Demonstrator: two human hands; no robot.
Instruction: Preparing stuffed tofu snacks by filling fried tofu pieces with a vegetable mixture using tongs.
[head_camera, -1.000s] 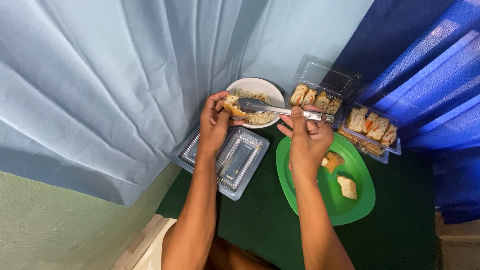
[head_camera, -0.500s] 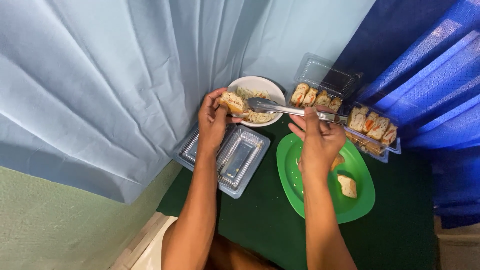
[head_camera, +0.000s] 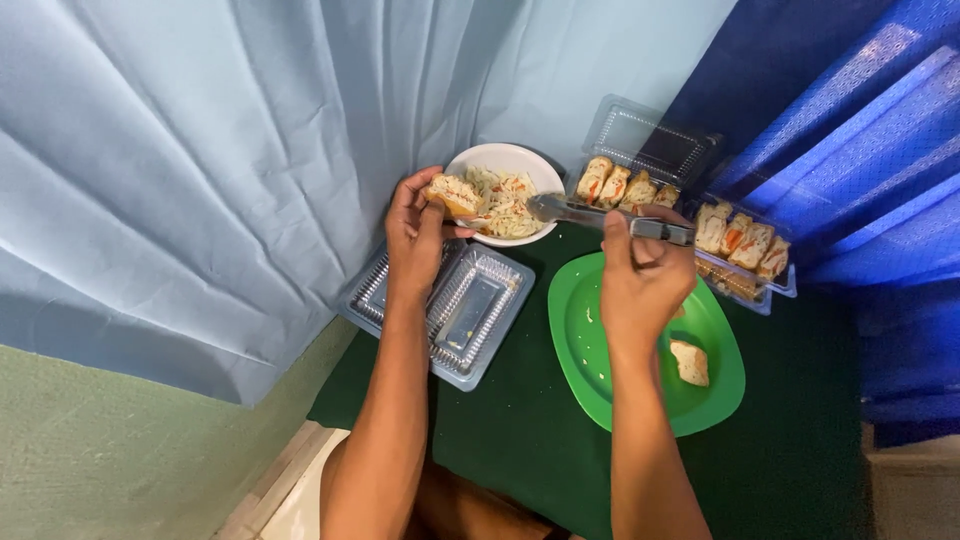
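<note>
My left hand (head_camera: 415, 228) was closed around a piece of filled bread (head_camera: 452, 192), fingers and thumb pinching it at the near rim of the white bowl (head_camera: 520, 160), just above the shredded salad (head_camera: 505, 200) heaped inside. My right hand (head_camera: 640, 285) gripped the handle of the metal tongs (head_camera: 590, 215), fingers wrapped tight, the tips reaching over the bowl's right edge toward the salad — whether the tips were pressed together I could not tell. As I judged it, the work was partway: one small piece (head_camera: 690, 362) lay on the green plate (head_camera: 590, 360), with another half hidden under my right hand, and the rest of that plate was bare. The piece in my left hand looked not yet filled. The two clear trays of rolls (head_camera: 745, 245) behind the plate held full rows, so much seemed left. An empty clear container (head_camera: 470, 310) lay open beneath my left wrist on the dark green tabletop (head_camera: 520, 440).
</note>
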